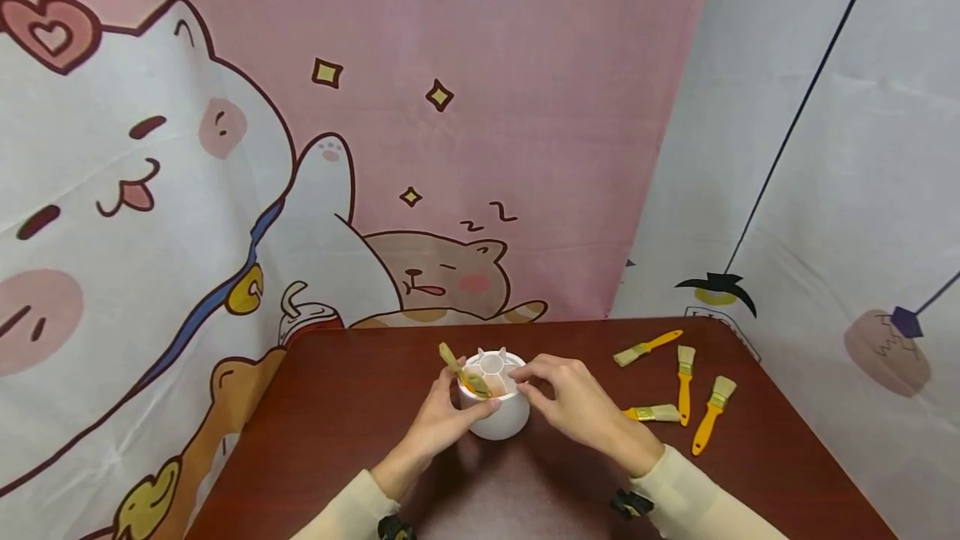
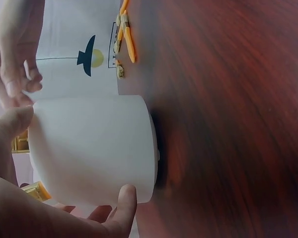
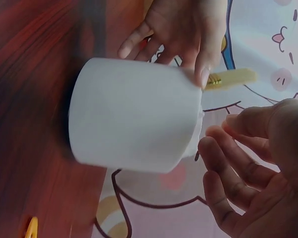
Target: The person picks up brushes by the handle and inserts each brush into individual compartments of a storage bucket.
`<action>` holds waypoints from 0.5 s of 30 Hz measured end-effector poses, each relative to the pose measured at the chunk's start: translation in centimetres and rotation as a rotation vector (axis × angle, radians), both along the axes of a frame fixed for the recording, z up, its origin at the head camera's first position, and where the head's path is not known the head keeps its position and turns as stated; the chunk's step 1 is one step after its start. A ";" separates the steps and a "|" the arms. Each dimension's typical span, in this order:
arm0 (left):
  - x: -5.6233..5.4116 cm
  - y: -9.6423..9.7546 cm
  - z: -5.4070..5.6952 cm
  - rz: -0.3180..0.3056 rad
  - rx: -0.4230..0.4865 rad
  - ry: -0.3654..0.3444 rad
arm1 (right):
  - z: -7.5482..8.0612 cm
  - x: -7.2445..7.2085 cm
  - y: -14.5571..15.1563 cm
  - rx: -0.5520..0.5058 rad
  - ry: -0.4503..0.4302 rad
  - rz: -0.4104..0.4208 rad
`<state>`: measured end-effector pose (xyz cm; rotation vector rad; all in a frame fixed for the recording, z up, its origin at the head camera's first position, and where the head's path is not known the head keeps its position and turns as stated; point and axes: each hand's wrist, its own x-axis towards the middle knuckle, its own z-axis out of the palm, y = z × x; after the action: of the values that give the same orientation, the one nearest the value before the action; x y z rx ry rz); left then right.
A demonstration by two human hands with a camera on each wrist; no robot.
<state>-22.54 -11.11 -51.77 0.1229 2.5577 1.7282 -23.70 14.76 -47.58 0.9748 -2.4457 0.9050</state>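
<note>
A white round pen holder (image 1: 501, 419) with inner compartments and two small ear-like points stands on the table. My left hand (image 1: 442, 419) grips it, the thumb at the rim and the fingers around its side. Two paintbrushes are in the holder; one brush (image 1: 447, 355) sticks up past the left rim, bristles upward. Its pale bristles also show beside the left thumb in the right wrist view. My right hand (image 1: 573, 402) hovers at the right rim, fingers loosely bent, with nothing seen between them in the right wrist view (image 3: 248, 168).
On the right of the dark red-brown table (image 1: 337, 440) lie several paintbrushes with yellow handles: one at the back (image 1: 648, 347), one upright in view (image 1: 685, 386), another at front right (image 1: 712, 415), and one brush (image 1: 654, 413) near the right forearm. A cartoon-print cloth (image 1: 525, 148) hangs behind.
</note>
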 end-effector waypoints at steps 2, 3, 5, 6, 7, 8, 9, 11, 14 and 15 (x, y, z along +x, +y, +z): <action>-0.1 -0.1 0.0 -0.008 0.008 -0.004 | 0.0 0.0 0.6 0.000 -0.008 -0.020; -0.2 -0.1 -0.1 -0.014 0.016 -0.005 | -0.1 0.0 0.9 0.001 -0.013 -0.031; -0.3 -0.2 -0.1 -0.025 0.027 -0.005 | -0.2 0.0 1.5 0.009 -0.017 -0.060; -0.4 -0.3 -0.2 -0.029 0.031 -0.007 | -0.2 0.0 1.8 0.013 -0.019 -0.074; -0.4 -0.3 -0.2 -0.034 0.038 -0.008 | -0.3 -0.1 2.1 0.018 -0.019 -0.087; -0.4 -0.3 -0.2 -0.039 0.043 -0.009 | -0.4 -0.1 2.4 0.022 -0.017 -0.099; -0.5 -0.4 -0.2 -0.043 0.044 -0.012 | -0.5 -0.1 2.8 0.026 -0.016 -0.112; -0.5 -0.5 -0.2 -0.052 0.051 -0.016 | -0.8 -0.1 3.3 0.035 -0.016 -0.134; -0.5 -0.6 -0.3 -0.064 0.058 -0.021 | -1.2 -0.2 4.0 0.047 -0.032 -0.157; -0.5 -0.6 -0.4 -0.068 0.061 -0.023 | -1.4 -0.2 4.2 0.053 -0.042 -0.166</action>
<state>-23.08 -11.70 -52.13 0.1895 2.4554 1.7726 -23.93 18.98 -48.97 0.7629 -2.5531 0.8153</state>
